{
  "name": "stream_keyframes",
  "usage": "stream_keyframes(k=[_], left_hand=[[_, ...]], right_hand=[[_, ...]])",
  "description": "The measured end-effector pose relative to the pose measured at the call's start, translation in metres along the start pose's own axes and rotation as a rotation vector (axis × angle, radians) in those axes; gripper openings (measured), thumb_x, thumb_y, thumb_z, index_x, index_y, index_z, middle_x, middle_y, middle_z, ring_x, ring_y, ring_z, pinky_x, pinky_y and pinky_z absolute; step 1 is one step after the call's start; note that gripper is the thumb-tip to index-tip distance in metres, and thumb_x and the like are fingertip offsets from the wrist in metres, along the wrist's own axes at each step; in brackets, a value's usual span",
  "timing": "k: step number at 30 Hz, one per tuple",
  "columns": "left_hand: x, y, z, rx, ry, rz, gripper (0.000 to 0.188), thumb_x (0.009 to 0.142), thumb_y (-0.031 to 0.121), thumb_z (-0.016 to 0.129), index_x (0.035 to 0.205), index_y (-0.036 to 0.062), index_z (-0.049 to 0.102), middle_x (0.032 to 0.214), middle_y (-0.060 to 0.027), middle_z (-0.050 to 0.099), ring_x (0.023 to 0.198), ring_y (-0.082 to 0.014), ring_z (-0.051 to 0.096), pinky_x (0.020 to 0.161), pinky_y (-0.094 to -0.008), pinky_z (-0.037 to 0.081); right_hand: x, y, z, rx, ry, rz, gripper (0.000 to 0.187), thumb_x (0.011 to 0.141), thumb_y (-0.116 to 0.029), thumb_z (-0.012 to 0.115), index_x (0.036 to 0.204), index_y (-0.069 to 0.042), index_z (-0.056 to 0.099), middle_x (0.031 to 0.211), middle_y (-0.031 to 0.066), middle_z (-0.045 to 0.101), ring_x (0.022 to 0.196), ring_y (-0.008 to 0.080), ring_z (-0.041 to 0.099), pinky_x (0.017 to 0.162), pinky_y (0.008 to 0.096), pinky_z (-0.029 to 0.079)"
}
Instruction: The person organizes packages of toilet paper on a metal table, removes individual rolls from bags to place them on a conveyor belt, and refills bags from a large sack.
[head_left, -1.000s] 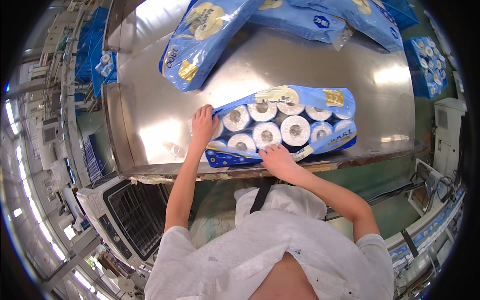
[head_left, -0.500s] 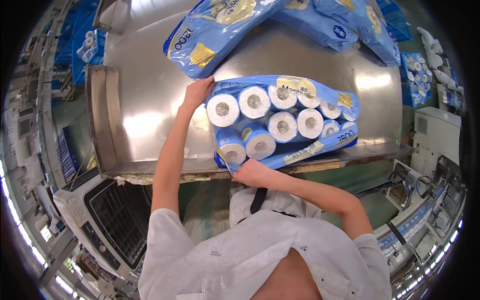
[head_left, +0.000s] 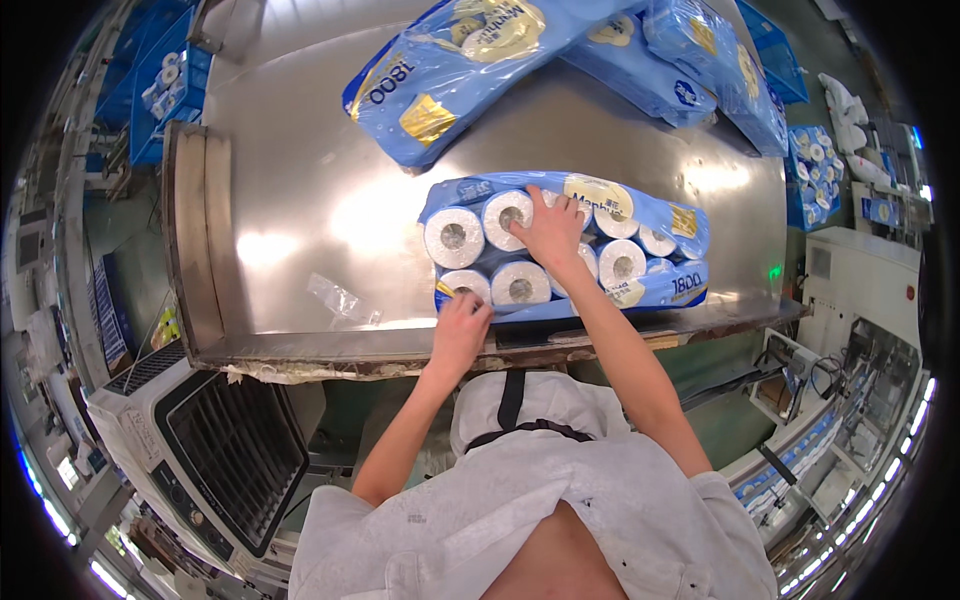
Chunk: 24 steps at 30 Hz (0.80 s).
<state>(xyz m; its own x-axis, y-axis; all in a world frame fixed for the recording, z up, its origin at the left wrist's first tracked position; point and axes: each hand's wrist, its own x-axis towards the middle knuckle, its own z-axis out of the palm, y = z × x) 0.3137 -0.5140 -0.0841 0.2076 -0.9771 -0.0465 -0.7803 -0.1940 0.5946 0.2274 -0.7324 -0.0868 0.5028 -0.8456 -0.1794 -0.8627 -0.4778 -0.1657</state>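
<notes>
A pack of toilet rolls (head_left: 622,262) in blue plastic film lies on its side near the table's front edge. Its white roll ends face up in two rows. My left hand (head_left: 463,328) is at the pack's near left corner, fingers curled and closed on the plastic film (head_left: 444,296) beside a roll. Over the far row reaches my right hand (head_left: 552,232), its fingers apart and resting on the rolls, with the thumb by the core of one toilet roll (head_left: 507,216). That hand covers part of the neighbouring rolls.
More blue packs (head_left: 440,85) lie across the back of the metal table (head_left: 290,180). A scrap of clear film (head_left: 340,298) sits left of the open pack. Raised rims (head_left: 200,250) edge the table. Blue crates (head_left: 815,175) with rolls stand beyond it on both sides.
My left hand has left the far left corner and come down to the near one. My right hand has moved from the near corner up onto the rolls. The pack lies straighter.
</notes>
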Motion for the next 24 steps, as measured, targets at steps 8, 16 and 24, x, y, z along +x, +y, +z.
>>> stream_keyframes(k=[8, 16, 24], left_hand=[[0.059, -0.015, -0.031, 0.279, -0.175, 0.057, 0.045, 0.080, 0.012, 0.071, 0.124, 0.0150, 0.062, 0.128, -0.0182, 0.054, 0.099, -0.0342, 0.063, 0.081, -0.0429, 0.054], [0.104, -0.027, -0.008, 0.655, -0.336, 0.326, 0.042, 0.076, 0.027, 0.076, 0.112, 0.0078, 0.068, 0.128, -0.0337, 0.053, 0.082, -0.0383, 0.070, 0.072, -0.0472, 0.057], [0.096, -0.057, -0.054, 0.449, -0.158, 0.081, 0.044, 0.070, 0.037, 0.083, 0.111, 0.0268, 0.070, 0.140, -0.0187, 0.047, 0.089, -0.0363, 0.071, 0.075, -0.0476, 0.058]], right_hand=[[-0.022, 0.046, -0.042, 0.207, 0.130, -0.093, 0.046, 0.074, -0.037, 0.076, 0.114, -0.014, 0.069, 0.105, 0.0170, 0.056, 0.104, 0.0356, 0.053, 0.090, 0.0458, 0.046], [-0.157, 0.117, -0.136, 1.025, 0.283, 0.096, 0.048, 0.083, -0.018, 0.072, 0.125, 0.000, 0.057, 0.118, 0.0140, 0.057, 0.110, 0.0269, 0.055, 0.097, 0.0392, 0.044], [-0.304, 0.266, -0.093, 1.505, 0.452, 0.215, 0.046, 0.095, -0.014, 0.065, 0.134, 0.003, 0.050, 0.131, 0.0122, 0.055, 0.121, 0.0210, 0.052, 0.107, 0.0352, 0.039]])
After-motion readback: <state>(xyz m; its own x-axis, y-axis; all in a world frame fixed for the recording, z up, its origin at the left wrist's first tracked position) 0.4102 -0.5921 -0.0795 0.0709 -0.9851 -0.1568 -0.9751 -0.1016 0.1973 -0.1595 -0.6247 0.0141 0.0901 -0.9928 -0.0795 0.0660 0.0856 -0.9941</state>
